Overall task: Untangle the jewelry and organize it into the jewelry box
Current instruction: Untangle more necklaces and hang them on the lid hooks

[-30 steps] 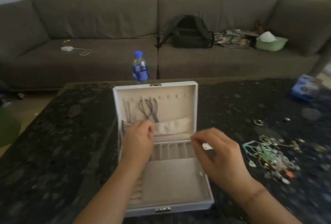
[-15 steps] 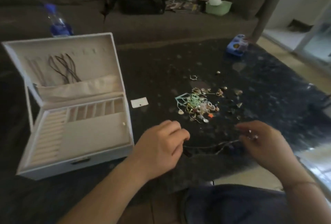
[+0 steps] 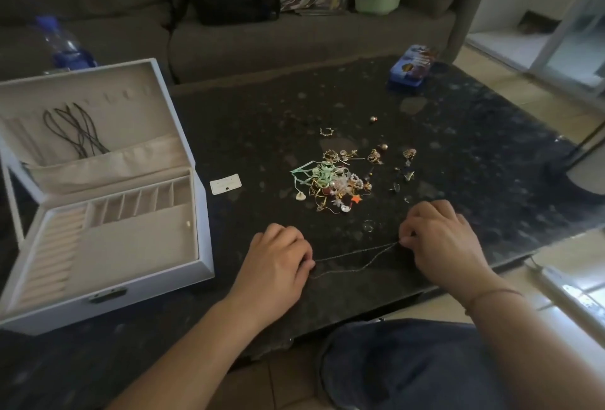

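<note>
A thin chain (image 3: 355,257) is pinched at each end by curled fingers: left hand (image 3: 278,260), right hand (image 3: 438,239). It is stretched between them, low over the dark surface (image 3: 474,160). A tangled jewelry pile (image 3: 330,182) lies just beyond the hands. The open white jewelry box (image 3: 98,200) is set left of the left hand, cords (image 3: 77,129) hung in its lid.
</note>
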A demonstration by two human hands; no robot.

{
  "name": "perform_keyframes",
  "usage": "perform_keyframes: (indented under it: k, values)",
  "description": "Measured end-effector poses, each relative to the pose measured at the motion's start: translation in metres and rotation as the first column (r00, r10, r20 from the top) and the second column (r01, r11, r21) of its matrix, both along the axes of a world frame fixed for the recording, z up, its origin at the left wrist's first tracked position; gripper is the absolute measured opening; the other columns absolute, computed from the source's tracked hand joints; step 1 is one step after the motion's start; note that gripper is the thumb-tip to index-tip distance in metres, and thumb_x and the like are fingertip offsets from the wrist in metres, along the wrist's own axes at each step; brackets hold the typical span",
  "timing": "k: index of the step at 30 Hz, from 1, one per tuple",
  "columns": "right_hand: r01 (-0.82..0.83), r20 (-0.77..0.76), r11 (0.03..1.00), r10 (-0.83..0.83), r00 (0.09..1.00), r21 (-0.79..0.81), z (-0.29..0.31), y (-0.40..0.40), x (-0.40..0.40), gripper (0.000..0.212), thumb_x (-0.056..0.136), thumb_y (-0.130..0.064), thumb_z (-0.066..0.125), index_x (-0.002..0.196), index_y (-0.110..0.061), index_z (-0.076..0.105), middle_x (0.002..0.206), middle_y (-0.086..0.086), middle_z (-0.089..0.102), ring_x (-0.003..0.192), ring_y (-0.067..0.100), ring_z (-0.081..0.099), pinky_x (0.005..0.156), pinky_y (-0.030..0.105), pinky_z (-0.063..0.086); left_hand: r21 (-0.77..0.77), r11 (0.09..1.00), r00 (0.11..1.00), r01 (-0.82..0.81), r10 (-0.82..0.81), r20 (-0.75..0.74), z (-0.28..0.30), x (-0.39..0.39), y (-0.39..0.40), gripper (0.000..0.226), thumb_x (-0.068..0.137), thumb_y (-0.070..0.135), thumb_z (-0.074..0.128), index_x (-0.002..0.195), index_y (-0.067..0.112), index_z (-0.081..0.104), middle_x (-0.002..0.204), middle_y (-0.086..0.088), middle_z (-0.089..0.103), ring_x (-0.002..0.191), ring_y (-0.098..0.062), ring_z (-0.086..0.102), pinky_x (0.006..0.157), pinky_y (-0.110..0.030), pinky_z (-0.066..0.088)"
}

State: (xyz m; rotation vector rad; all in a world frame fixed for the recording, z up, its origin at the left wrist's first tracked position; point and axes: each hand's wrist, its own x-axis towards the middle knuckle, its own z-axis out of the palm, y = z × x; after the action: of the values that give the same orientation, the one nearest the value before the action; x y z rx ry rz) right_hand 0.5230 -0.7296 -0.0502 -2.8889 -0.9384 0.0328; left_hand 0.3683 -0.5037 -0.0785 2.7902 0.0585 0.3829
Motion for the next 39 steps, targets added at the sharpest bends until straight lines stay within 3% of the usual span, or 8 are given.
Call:
perform_keyframes:
  k: [3,8,14,20,27,30,32,39]
  values:
    - [-0.076,0.022,0.997,0.076,0.997,-0.011,-0.007,-0.001,-0.001,0.010,0.097,-0.030,0.047,0.100,-0.036,0.053,0.118,-0.014,0.046,0.120,0.015,0.032,0.097,0.032,0.034,0.003,1.000,0.998,0.000,0.001,-0.067,0.000,0.000,-0.001,0.012,0.096,0.031,0.053,0.097,0.024,0.062,0.106,0.011,0.053,0.104,-0.010,0.045,0.089,-0.030,0.043]
    - [0.118,-0.336,0.824,0.091,0.938,0.554,0.005,0.000,-0.016,0.025,0.099,-0.009,0.043,0.084,-0.027,0.049,0.084,-0.007,0.058,0.084,0.012,0.054,0.077,0.028,0.046,-0.124,0.990,0.995,-0.069,0.059,-0.081,0.005,-0.005,0.003,0.009,0.097,0.030,0.052,0.102,0.027,0.059,0.111,0.015,0.050,0.110,-0.005,0.040,0.097,-0.034,0.044]
    - [-0.082,-0.376,0.789,0.378,0.846,0.608,0.039,0.030,-0.025,0.029,0.096,-0.007,0.055,0.085,-0.034,0.053,0.060,-0.004,0.057,0.053,0.008,0.049,0.055,0.028,0.044,-0.449,0.892,0.995,0.050,-0.084,-0.057,0.035,0.013,-0.031,0.077,0.089,0.051,0.065,0.152,0.027,0.028,0.150,0.014,0.035,0.142,-0.001,0.025,0.117,-0.022,0.019]
    - [-0.105,-0.411,0.635,0.608,0.679,0.765,0.091,0.041,-0.016,0.012,0.087,-0.039,0.068,0.094,-0.030,0.064,0.066,0.018,0.059,0.057,0.018,0.052,0.055,0.029,0.044,-0.862,0.503,0.997,0.061,-0.075,0.027,0.053,0.020,-0.044,0.016,0.100,0.023,0.056,0.104,0.013,0.067,0.073,0.007,0.066,0.074,-0.015,0.064,0.079,-0.041,0.055]
    - [0.015,-0.475,0.646,0.545,0.691,0.763,0.098,0.006,0.010,0.058,0.059,-0.070,0.079,0.095,-0.026,0.070,0.061,0.010,0.059,0.052,0.016,0.054,0.053,0.021,0.047,-0.752,0.649,0.980,-0.112,-0.051,-0.190,0.082,0.016,0.045,0.023,0.103,0.018,0.052,0.085,0.021,0.067,0.051,0.014,0.049,0.050,-0.007,0.043,0.065,-0.037,0.044]
    - [0.093,-0.603,0.733,0.474,0.642,0.674,0.079,0.010,-0.001,0.013,0.079,-0.028,0.078,0.090,-0.025,0.072,0.060,0.011,0.063,0.050,0.013,0.055,0.049,0.021,0.047,-0.484,0.853,0.960,-0.195,0.064,-0.273,0.090,0.030,0.081,0.024,0.102,0.024,0.053,0.084,0.026,0.069,0.064,0.015,0.058,0.062,-0.010,0.053,0.067,-0.032,0.047]
    - [0.048,-0.620,0.829,0.376,0.688,0.557,0.055,0.016,-0.009,0.022,0.088,0.002,0.066,0.087,-0.020,0.069,0.061,0.008,0.065,0.048,0.010,0.055,0.049,0.018,0.046,-0.301,0.925,0.945,-0.232,0.141,-0.296,0.086,0.042,0.092,0.022,0.101,0.024,0.053,0.087,0.027,0.069,0.075,0.013,0.061,0.069,-0.007,0.055,0.066,-0.026,0.045]
    - [-0.173,-0.161,0.960,0.210,0.964,0.220,-0.001,0.037,-0.031,0.022,0.091,-0.015,0.062,0.093,-0.036,0.059,0.094,-0.016,0.057,0.088,0.008,0.058,0.072,0.020,0.046,0.125,0.964,0.885,-0.234,0.265,-0.382,0.048,0.060,0.093,0.011,0.098,0.030,0.055,0.095,0.025,0.064,0.104,0.000,0.065,0.091,-0.022,0.061,0.076,-0.036,0.052]
